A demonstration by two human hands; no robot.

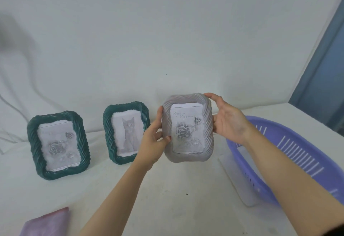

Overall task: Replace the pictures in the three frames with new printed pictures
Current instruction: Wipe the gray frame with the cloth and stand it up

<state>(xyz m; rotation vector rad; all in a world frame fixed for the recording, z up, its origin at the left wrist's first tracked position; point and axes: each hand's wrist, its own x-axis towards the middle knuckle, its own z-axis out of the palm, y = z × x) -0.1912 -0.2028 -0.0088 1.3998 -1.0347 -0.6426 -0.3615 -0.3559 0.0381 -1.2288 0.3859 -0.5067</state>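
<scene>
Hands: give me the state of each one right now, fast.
Left hand: closed on the left edge of the grey frame, held up off the table.
Right hand: closed on the same frame's right edge.

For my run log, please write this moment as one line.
both hands: left hand, right hand hold grey frame, rose print, lifted | two green frames stand on table | purple basket right

Both forearms are bare from the lower edge of the view up to the wrists, with no sleeve, watch or band behind the fingers. The left hand (155, 142) has a dark-painted nail at the thumb tip; the right hand (228, 122) shows a dark nail at one upper fingertip, and neither wears rings
</scene>
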